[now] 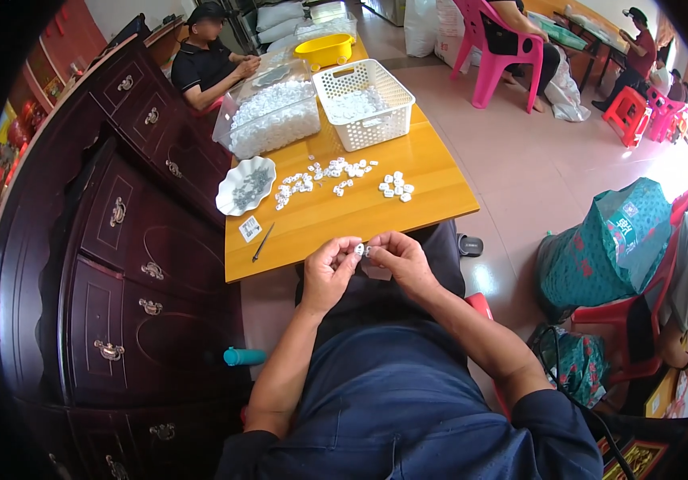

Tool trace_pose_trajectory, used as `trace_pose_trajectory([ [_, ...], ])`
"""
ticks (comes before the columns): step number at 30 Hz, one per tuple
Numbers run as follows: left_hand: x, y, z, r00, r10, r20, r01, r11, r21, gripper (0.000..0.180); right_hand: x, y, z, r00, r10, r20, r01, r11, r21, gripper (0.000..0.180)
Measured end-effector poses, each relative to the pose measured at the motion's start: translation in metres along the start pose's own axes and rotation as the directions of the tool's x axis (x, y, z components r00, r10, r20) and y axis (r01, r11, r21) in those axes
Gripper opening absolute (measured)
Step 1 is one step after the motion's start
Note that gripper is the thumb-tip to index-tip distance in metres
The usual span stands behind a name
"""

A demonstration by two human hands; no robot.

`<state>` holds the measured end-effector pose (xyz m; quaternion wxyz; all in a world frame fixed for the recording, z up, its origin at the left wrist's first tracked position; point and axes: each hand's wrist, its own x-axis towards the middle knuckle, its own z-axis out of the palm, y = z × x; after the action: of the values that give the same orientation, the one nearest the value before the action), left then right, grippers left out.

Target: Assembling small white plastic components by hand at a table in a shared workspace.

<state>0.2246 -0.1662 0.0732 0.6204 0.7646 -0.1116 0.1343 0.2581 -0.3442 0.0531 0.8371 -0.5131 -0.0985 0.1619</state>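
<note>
Just off the table's near edge, over my lap, my left hand [332,270] pinches a small white plastic piece [359,250] between thumb and fingers. Close beside it, my right hand [400,260] is closed on another small whitish piece [368,251]; the two pieces are almost touching. Finer detail on them is too small to make out. Similar white plastic pieces [396,186] lie in loose groups on the wooden table [432,164]. A white scalloped dish [226,202] of small grey parts stands at the left, near a slim dark tool [263,242] and a printed white card [249,229].
A clear bin [276,132] and a white perforated basket [372,132], both holding white pieces, stand farther back, with a yellow basin [325,50] behind. Dark drawers [112,280] line the left. A person [208,60] sits at the far left; teal bags [600,248] stand right.
</note>
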Motion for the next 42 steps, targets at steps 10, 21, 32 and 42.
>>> trace_pose_trajectory([
  [10, 0.002, 0.006, 0.0, 1.0, 0.009, 0.027, -0.012, 0.996, 0.087, 0.018, 0.0, 0.003, 0.0, 0.999, 0.035, -0.011, -0.035, 0.999, 0.008, 0.012],
  [21, 0.003, 0.009, -0.003, 0.995, 0.076, 0.071, -0.088, 0.982, 0.169, 0.016, 0.001, 0.005, -0.003, 0.997, 0.061, 0.052, -0.06, 0.998, -0.032, 0.009],
  [32, -0.004, 0.026, 0.012, 0.979, 0.176, 0.1, -0.203, 0.828, 0.522, 0.051, 0.002, 0.02, -0.007, 0.981, 0.192, -0.001, -0.192, 0.981, 0.02, 0.017],
  [42, -0.005, 0.008, 0.011, 0.958, 0.256, 0.13, -0.279, 0.72, 0.636, 0.034, -0.001, 0.019, -0.005, 0.945, 0.325, 0.035, -0.325, 0.924, 0.201, 0.013],
])
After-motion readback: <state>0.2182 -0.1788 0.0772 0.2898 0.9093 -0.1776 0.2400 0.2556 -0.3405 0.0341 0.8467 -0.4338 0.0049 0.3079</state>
